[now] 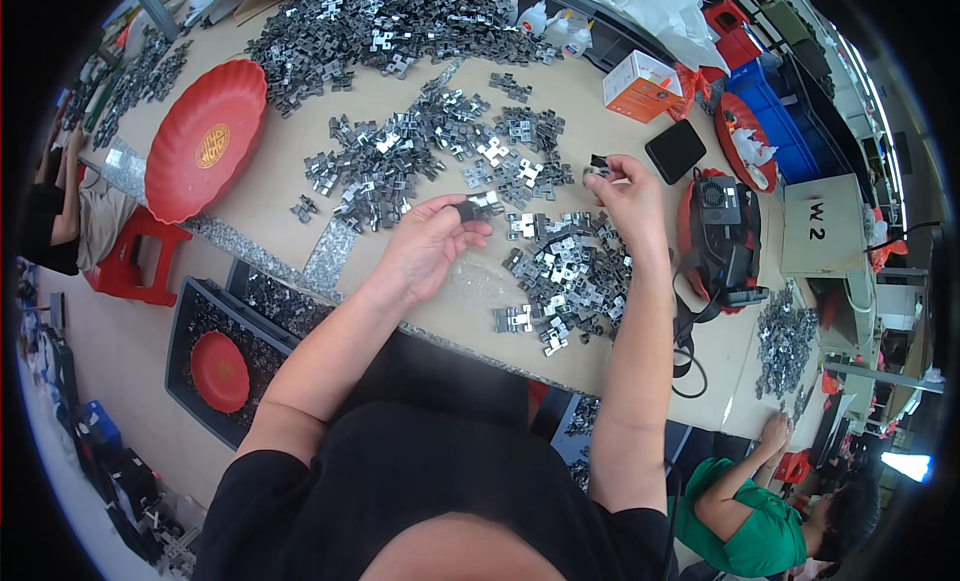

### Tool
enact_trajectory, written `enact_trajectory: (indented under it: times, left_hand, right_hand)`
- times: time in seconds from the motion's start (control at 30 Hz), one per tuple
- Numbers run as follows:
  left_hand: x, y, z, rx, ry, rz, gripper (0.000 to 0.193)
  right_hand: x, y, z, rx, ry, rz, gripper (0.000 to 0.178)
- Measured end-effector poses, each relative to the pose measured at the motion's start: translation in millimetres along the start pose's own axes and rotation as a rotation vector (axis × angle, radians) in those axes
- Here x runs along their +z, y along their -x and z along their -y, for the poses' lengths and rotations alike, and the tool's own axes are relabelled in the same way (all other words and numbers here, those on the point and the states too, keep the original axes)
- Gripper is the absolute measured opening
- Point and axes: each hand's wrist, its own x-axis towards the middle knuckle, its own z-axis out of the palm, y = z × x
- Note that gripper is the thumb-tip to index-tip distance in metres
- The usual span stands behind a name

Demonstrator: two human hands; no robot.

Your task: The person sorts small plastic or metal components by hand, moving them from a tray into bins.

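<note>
My left hand is closed on a small metal clip, pinched between thumb and fingers above the table. Farther right, my right hand pinches a small dark metal clip at its fingertips. Between and beyond the hands spreads a loose pile of silvery and dark metal clips. A second pile of clips lies under my right forearm and just left of it.
A big heap of clips covers the far side. Around the table are a red scalloped tray, small bottles, an orange-white box, a black phone and a black device. A co-worker in green works at the right.
</note>
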Motion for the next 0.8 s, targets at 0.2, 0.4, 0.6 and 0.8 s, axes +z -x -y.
enact_trajectory:
  times: [0.2,0.4,0.6,0.8]
  left_hand:
    - [5.9,0.4,3.7,-0.043,-0.008,-0.038,0.019]
    - [10.5,6.7,6.3,-0.066,-0.079,-0.042,0.014]
    - [10.0,10.4,8.2,-0.027,-0.154,-0.003,0.014]
    - [5.1,10.9,12.3,0.011,-0.218,-0.001,0.013]
  right_hand:
    - [43.1,61.4,30.2,0.124,-0.696,0.068,0.020]
    - [67.1,83.4,25.0,0.117,-0.870,0.071,0.032]
    - [65.1,79.9,25.7,0.173,-0.774,0.159,0.037]
    - [64.7,78.8,24.2,0.206,-0.858,0.219,0.019]
